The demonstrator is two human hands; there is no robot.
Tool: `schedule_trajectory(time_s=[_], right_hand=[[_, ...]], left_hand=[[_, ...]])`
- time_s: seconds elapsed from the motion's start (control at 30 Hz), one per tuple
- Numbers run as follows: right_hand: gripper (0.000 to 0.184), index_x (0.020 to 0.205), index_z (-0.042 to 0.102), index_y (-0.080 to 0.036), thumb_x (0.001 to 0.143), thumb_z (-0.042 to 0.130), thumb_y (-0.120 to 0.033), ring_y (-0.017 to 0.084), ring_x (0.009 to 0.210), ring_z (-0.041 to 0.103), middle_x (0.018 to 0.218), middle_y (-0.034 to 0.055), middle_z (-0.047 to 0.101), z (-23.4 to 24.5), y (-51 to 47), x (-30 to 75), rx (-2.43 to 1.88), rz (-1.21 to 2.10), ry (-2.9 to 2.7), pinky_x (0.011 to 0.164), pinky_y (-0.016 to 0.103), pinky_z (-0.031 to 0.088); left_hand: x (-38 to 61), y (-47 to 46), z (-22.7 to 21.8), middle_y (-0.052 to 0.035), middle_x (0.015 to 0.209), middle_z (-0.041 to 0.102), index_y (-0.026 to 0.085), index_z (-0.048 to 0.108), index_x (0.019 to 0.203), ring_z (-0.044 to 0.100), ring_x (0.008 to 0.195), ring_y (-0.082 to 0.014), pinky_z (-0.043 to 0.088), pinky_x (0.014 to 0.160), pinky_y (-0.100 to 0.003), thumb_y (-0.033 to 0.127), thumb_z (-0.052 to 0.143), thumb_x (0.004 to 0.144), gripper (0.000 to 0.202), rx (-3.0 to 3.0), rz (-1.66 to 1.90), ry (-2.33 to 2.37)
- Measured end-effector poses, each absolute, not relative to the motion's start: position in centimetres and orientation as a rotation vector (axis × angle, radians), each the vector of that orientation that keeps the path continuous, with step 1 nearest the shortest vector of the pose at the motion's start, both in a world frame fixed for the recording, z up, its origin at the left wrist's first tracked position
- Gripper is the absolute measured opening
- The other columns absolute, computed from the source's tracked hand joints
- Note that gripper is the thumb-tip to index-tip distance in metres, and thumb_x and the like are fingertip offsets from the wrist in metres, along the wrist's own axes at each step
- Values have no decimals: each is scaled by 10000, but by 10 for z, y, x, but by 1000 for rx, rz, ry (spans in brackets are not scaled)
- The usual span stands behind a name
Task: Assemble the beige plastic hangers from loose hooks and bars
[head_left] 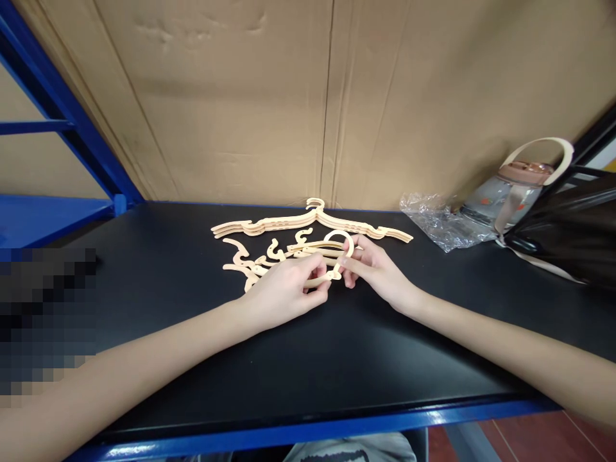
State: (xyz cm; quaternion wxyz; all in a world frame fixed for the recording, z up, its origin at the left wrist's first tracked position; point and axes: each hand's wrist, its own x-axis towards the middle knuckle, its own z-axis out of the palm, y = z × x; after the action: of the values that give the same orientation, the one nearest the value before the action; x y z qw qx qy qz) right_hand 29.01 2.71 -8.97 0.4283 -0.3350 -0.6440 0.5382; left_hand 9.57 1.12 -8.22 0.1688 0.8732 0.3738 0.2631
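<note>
My left hand pinches a cream hanger arm near its inner end. Between the thumb and fingers of my right hand is a curved cream hanger hook, its loop pointing up. The foot of the hook meets the end of the arm; whether they are locked together I cannot tell. Behind and left of my hands lie loose hanger arms and small hooks, partly hidden by my left hand. Farther back, a stack of whole cream hangers lies flat with hooks toward the wall.
A black tabletop with a blue front edge carries everything. Crumpled clear plastic and a clear bottle with a handle stand at the back right, beside a dark bag. Cardboard closes off the back; a blue frame rises left.
</note>
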Motion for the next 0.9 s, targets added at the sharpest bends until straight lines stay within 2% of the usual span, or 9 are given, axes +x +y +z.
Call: schedule_trajectory(time_s=[0.1, 0.17, 0.27, 0.33, 0.5, 0.67, 0.9], right_hand=[[352, 855, 421, -226, 799, 690, -447, 102, 516, 530, 670, -61, 555, -89, 27, 291, -814, 1316, -1610, 530, 260, 442], [341, 845, 420, -229, 807, 687, -438, 103, 510, 528, 635, -75, 526, -88, 26, 291, -802, 1304, -1632, 526, 259, 436], [341, 841, 418, -231, 812, 680, -447, 105, 507, 527, 637, -71, 534, -87, 25, 291, -804, 1291, -1658, 525, 261, 432], [345, 838, 421, -229, 809, 682, -454, 102, 504, 524, 641, -69, 538, -86, 24, 291, -804, 1281, -1663, 522, 256, 429], [306, 874, 471, -219, 842, 636, -475, 100, 513, 541, 715, -38, 586, -87, 24, 290, -800, 1298, -1664, 528, 252, 450], [330, 836, 485, -205, 899, 519, -527, 106, 521, 563, 733, -4, 630, -88, 25, 293, -867, 1294, -1622, 522, 247, 455], [296, 848, 502, -210, 854, 594, -492, 115, 501, 531, 653, -15, 623, -86, 27, 298, -906, 1209, -1620, 521, 256, 444]], left_hand=[[96, 11, -81, 71, 634, 438, 208, 441, 861, 440, 535, -104, 349, 534, -225, 218, 500, 843, 63, 2410, 765, 1094], [96, 11, -80, 67, 671, 478, 212, 449, 971, 470, 543, -108, 365, 540, -229, 245, 514, 852, 140, 2379, 760, 1106], [96, 11, -78, 51, 678, 501, 208, 495, 891, 483, 563, -114, 356, 539, -229, 258, 495, 873, 54, 2446, 705, 1130], [96, 10, -76, 41, 684, 521, 203, 521, 836, 491, 577, -117, 347, 540, -230, 262, 466, 893, 99, 2507, 670, 1136], [95, 8, -74, 32, 686, 570, 203, 559, 874, 527, 588, -129, 342, 545, -232, 295, 415, 938, 183, 2624, 655, 1150], [91, 8, -71, -5, 820, 659, 202, 545, 981, 587, 650, -147, 343, 557, -232, 285, 360, 959, 204, 2778, 714, 1250], [83, 18, -65, 8, 759, 637, 207, 502, 979, 587, 620, -163, 329, 527, -232, 360, 268, 988, 280, 2644, 734, 1505]])
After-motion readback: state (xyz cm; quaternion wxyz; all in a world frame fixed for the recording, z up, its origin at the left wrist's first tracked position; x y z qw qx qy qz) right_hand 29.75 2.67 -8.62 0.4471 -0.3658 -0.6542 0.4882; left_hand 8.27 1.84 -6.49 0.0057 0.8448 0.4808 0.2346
